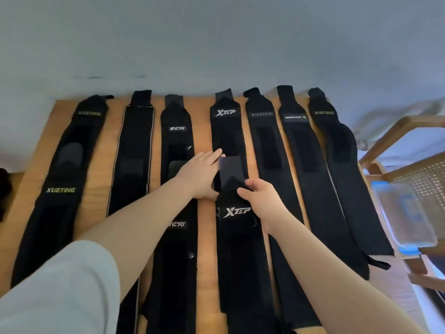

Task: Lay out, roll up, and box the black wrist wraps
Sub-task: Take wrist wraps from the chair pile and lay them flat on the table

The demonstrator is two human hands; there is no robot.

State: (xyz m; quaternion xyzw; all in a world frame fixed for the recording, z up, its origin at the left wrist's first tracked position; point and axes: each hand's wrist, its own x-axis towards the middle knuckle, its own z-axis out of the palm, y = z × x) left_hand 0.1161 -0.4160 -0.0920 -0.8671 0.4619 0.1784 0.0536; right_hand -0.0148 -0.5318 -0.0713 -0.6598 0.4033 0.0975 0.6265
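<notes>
Several black wrist wraps lie side by side, lengthwise, on a wooden table (207, 237). In the middle column, a far XTEP wrap (226, 126) and a near XTEP wrap (240, 249) overlap end to end. My left hand (199, 173) lies flat with straight fingers on the table and the far wrap's edge. My right hand (261, 198) pinches the near wrap's tab end (230, 172), which lies over the far wrap. Further wraps are marked XUEYING (60, 189), ENCYO (177, 128) and BOKEERSI (262, 131).
A pale wall stands behind the table's far edge. At the right is a wooden chair (395, 141) with a woven cane seat, and a clear plastic box (404, 213) rests on it. A dark object (3, 189) sits at the left edge.
</notes>
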